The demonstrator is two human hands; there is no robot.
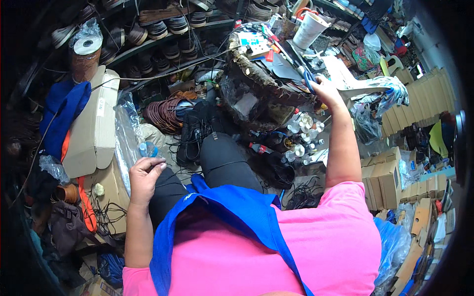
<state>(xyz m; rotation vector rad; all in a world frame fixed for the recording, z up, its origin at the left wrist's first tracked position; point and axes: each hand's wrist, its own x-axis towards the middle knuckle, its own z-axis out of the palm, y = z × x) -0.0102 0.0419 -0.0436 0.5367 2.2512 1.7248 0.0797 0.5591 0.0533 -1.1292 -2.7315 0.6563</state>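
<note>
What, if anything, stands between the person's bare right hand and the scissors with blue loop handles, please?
Nothing visible does: the right hand has its fingers directly on the handles of the scissors.

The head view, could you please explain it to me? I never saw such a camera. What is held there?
There is no machine: a person uses two bare hands. The picture comes from a wide fisheye camera on the person's head, looking down, so straight edges bend toward the rim. Below are the pink shirt and blue apron. The right hand has its fingers at what look like blue-handled scissors, by a rough-edged stand; how firmly it grips is unclear. On the stand is a white cup, among other things. The left hand is raised, finger and thumb close together; I cannot tell whether it holds something thin. Shoes stand in rows at the upper left.
</note>
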